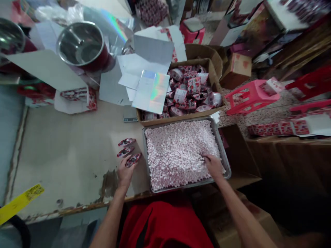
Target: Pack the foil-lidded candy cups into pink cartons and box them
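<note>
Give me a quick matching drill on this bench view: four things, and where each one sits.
1 left hand
2 right hand
3 carton of packets
4 steel bowl

A far left of the bench
B in the tray of pellets
C behind the tray
D on red sachets beside the tray

Pairs: 1-D, 2-B, 3-C, 4-A

Right hand [213, 165] fingertips buried in the candy pile [181, 151], grip not readable. Left hand [126, 172] partly covers the nearest red packet [133, 159]; print too small to read. Cardboard box [207, 69] contents half hidden under holographic sheets [151, 91]. Second steel bowl [10, 38] cut off at upper left edge. Yellow tag [20, 202] text blurred, clipped lower left.
</note>
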Motion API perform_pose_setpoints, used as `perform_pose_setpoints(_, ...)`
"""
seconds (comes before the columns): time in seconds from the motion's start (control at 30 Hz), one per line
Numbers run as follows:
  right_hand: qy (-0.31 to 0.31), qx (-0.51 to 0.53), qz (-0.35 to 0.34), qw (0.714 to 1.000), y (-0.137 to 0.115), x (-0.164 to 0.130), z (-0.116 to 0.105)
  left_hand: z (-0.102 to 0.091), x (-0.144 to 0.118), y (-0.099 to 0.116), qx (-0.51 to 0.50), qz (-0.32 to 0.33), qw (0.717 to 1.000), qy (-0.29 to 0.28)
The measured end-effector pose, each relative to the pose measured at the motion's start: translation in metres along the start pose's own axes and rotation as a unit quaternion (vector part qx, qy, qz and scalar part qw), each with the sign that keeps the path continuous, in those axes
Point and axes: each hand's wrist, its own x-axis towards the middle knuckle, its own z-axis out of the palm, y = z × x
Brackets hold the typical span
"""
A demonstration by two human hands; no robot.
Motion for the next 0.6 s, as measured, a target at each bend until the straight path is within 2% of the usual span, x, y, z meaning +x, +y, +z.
perform_pose_setpoints(0.07,0.011,0.019,0.003,1.0,-0.015,0.013,0.025,-0.006,0.007,0.035,0.032,0.107,0.992,0.056)
perform_pose_setpoints(0.13,0.019,0.031,0.004,0.999,-0.021,0.017,0.034,-0.004,0.03,0.092,0.042,0.226,0.97,0.078)
perform_pose_setpoints(0.17,0.02,0.047,0.005,0.999,-0.021,0.016,0.033,0.004,0.049,0.125,0.036,0.29,0.955,0.059)
perform_pose_setpoints(0.2,0.02,0.07,0.006,0.997,-0.02,0.014,0.03,0.017,0.072,0.16,0.032,0.353,0.935,0.019)
perform_pose_setpoints(0.27,0.014,0.129,0.011,0.991,-0.019,0.008,0.023,0.057,0.124,0.227,0.053,0.459,0.882,-0.097)
perform_pose_setpoints(0.33,0.007,0.185,0.02,0.982,-0.022,0.002,0.017,0.106,0.171,0.28,0.075,0.526,0.813,-0.238)
perform_pose_setpoints(0.37,0.003,0.205,0.024,0.979,-0.025,-0.001,0.016,0.129,0.19,0.299,0.082,0.542,0.782,-0.297)
perform_pose_setpoints(0.43,-0.004,0.233,0.03,0.972,-0.034,-0.005,0.014,0.165,0.214,0.323,0.101,0.548,0.735,-0.386)
perform_pose_setpoints(0.5,-0.005,0.255,0.041,0.966,-0.044,-0.008,0.01,0.18,0.225,0.331,0.12,0.538,0.707,-0.443)
perform_pose_setpoints(0.53,-0.006,0.265,0.048,0.963,-0.049,-0.009,0.007,0.178,0.227,0.33,0.122,0.531,0.707,-0.451)
perform_pose_setpoints(0.6,-0.01,0.288,0.057,0.956,-0.059,-0.011,-0.005,0.16,0.225,0.321,0.084,0.51,0.766,-0.383)
